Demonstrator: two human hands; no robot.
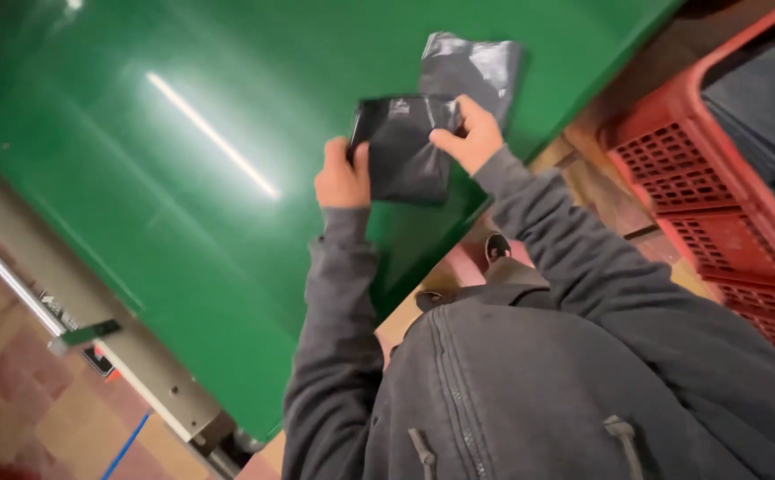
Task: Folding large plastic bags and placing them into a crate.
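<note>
Two black plastic packets are in view: one packet [405,147] held at upper centre of the frame, and a second packet [476,67] lying just above it. Two hands show, the left hand [341,178] and the right hand [472,138], both at upper centre. One green belt [139,178] fills the left. One red crate [716,178] stands at right.

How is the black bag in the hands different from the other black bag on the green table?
The held bag is gripped by the left hand and right hand; the second bag lies untouched on the green table. The held bag looks smoother, the second bag more crinkled. Both are black, shiny plastic.
</note>
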